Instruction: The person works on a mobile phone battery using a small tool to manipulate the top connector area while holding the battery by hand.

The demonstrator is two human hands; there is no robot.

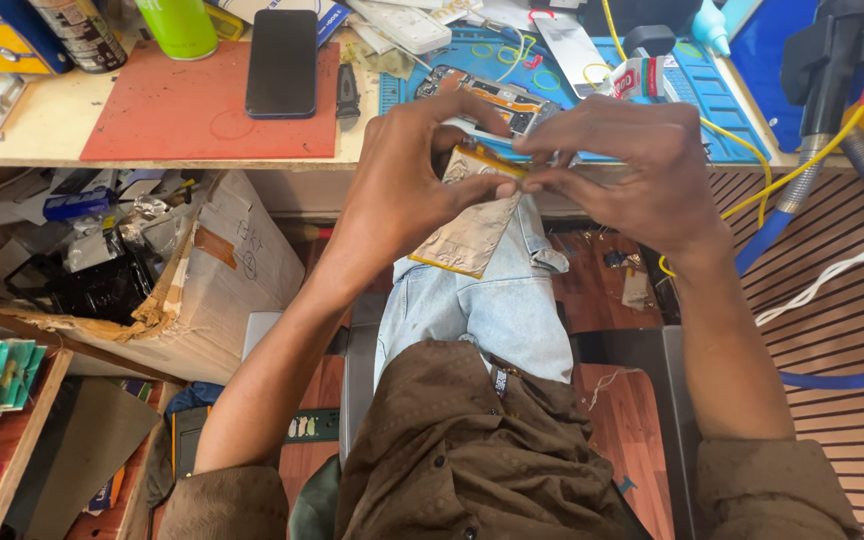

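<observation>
Over the lap, left hand (407, 175) and right hand (627, 165) both pinch closed on a silvery flat battery (472, 225).

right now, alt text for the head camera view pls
Both hands, left hand and right hand, pinch a flat silver battery pouch over the person's lap, before a workbench holding an opened phone and a dark phone.

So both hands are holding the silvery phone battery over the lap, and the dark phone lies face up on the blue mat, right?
Not quite. The head view shows the dark phone lying on the red mat, not the blue mat. The rest holds: the left hand and the right hand both hold the silvery phone battery over the lap.
</observation>
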